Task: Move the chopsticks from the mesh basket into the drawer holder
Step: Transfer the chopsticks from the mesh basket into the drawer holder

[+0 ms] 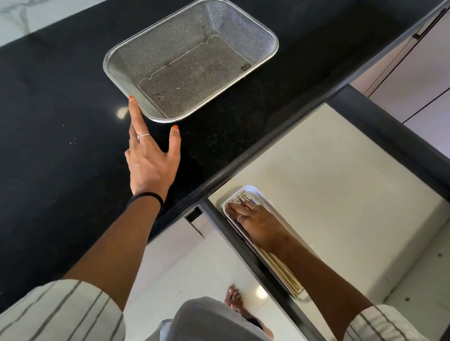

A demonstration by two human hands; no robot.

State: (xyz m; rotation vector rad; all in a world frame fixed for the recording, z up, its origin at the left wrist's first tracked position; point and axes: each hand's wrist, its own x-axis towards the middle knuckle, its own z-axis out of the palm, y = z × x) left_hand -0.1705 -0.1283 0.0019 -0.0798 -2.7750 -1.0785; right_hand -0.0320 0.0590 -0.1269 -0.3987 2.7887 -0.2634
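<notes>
The steel mesh basket (125, 53) stands on the black counter, with nothing in it. My left hand (151, 161) is spread beside its near corner, index fingertip touching the rim, holding nothing. In the open drawer below, a long white holder (258, 192) lies along the left side. Pale wooden chopsticks (284, 274) lie in it, their near ends showing. My right hand (254, 222) rests flat on top of the chopsticks at the holder's far end, fingers pressed down over them and hiding their middle.
The black stone counter (36, 147) runs to a rounded front edge (246, 173). The drawer (344, 185) has a pale floor and dark side walls. Cabinet fronts (443, 69) stand at upper right. My bare foot (233, 299) is on the white floor.
</notes>
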